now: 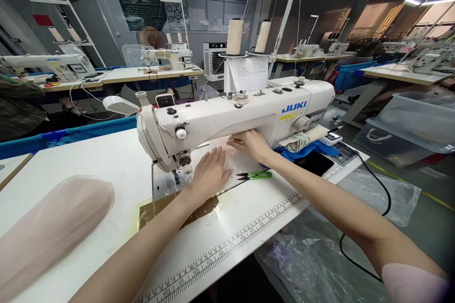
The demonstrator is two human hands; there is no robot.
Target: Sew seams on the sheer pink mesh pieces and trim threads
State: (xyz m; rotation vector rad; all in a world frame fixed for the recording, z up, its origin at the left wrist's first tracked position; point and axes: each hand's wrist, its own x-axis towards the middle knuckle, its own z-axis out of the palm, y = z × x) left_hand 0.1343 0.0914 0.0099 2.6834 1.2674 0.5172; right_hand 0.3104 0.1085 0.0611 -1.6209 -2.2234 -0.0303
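Observation:
My left hand [210, 171] lies flat, fingers stretched out, on the machine bed just right of the needle area. Under the arm of a white sewing machine [231, 118], my right hand [251, 146] has its fingers bent together on a pale, sheer piece of fabric [240, 157]. Part of that fabric is hidden behind the hands and the machine arm. Green-handled thread snips [255, 175] lie on the table between my forearms. Another sheer, pinkish fabric piece [71, 203] rests on the table at the left.
A ruler scale [234, 241] runs along the table's front edge. Blue cloth [302, 152], a dark phone [314, 164] and a cable lie at the right. Thread cones [234, 37] stand behind the machine. Clear plastic bins [412, 123] and plastic sheeting [313, 265] are on the floor.

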